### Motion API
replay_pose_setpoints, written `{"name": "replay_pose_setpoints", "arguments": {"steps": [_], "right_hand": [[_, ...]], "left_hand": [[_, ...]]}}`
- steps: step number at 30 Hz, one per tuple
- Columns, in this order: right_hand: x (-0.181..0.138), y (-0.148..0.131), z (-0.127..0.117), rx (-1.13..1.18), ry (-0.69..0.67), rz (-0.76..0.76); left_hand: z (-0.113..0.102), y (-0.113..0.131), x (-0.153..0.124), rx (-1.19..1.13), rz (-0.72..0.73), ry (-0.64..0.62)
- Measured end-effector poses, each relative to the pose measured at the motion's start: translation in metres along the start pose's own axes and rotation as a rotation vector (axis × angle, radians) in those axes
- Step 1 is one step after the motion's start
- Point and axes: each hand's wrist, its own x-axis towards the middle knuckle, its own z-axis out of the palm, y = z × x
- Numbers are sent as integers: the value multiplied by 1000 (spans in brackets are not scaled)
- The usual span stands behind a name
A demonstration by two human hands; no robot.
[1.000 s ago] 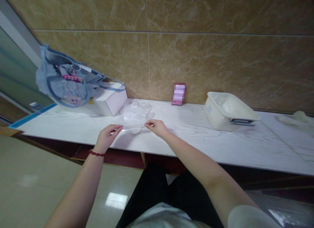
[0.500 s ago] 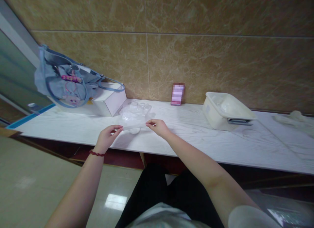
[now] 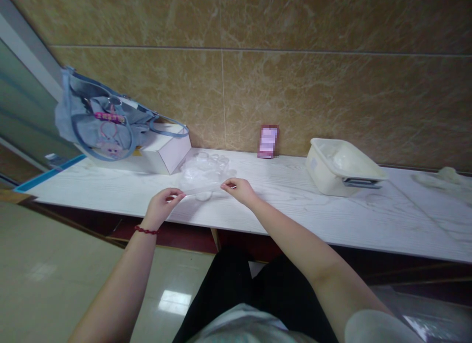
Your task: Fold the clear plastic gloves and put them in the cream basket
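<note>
My left hand (image 3: 164,205), with a dark red beaded bracelet at the wrist, pinches one end of a thin, clear plastic piece (image 3: 202,188). At its other end, the fingertips of my right hand (image 3: 239,191) are pinched together. Between the two hands the plastic stretches taut, a little above the front half of the counter; its exact kind is hard to make out. Just behind it lies a loose heap of clear plastic (image 3: 202,168) with ring-like edges, partly overlapped by the held piece.
A light blue bag (image 3: 99,117) rests on a white box (image 3: 171,149) at the left. A phone (image 3: 268,141) leans against the tiled wall. To the right, a cream plastic bin (image 3: 322,173) with a grey handle contains clear plastic. More crumpled plastic (image 3: 444,178) lies at far right on the white counter (image 3: 291,205).
Both hands keep their pinch on the plastic piece. The right hand sits very slightly farther right, and the whole view has shifted a little.
</note>
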Motion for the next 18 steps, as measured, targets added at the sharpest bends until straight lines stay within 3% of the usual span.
{"name": "replay_pose_setpoints", "arguments": {"steps": [18], "right_hand": [[-10, 4, -1, 47, -42, 135]], "left_hand": [[1, -6, -6, 159, 211, 29]]}}
